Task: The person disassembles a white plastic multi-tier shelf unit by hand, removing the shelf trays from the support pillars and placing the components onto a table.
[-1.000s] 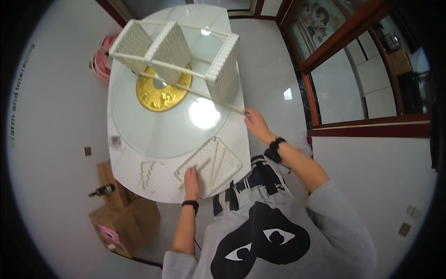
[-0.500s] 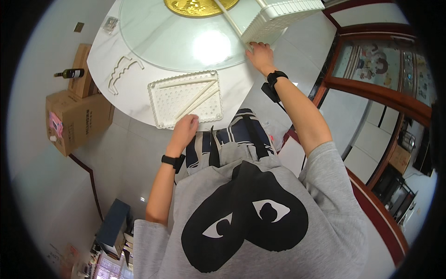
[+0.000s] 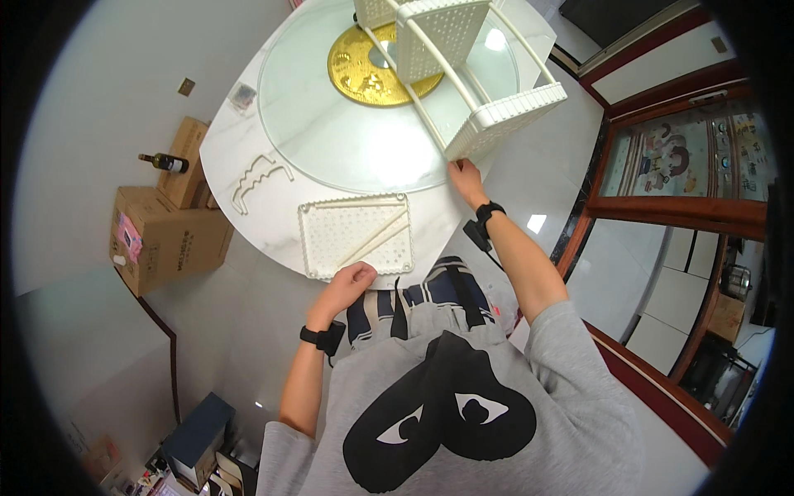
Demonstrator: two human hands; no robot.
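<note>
A white plastic rack (image 3: 442,45), with perforated shelves joined by poles, lies on its side across the round glass turntable (image 3: 306,107). My right hand (image 3: 468,182) has its fingers closed on the low corner of the rack's nearest shelf; the fingertips are partly hidden. Close to the table's front edge lies a loose white shelf panel (image 3: 327,236) with a raised scalloped rim. Several white poles (image 3: 376,240) rest inside it. My left hand (image 3: 354,281) is at the panel's near rim with its fingers curled. Whatever those fingers may hold is hidden.
Wavy white plastic pieces (image 3: 258,178) and a small clear packet (image 3: 242,97) lie on the left of the marble-look table (image 3: 223,136). A gold disc (image 3: 347,70) sits mid-turntable. Cardboard boxes (image 3: 178,248) with a dark bottle (image 3: 164,162) stand beyond the left edge.
The view has tilted up, so the table sits lower and more of the rack shows. My right hand stays at the rack's corner, my left at the panel's near rim.
</note>
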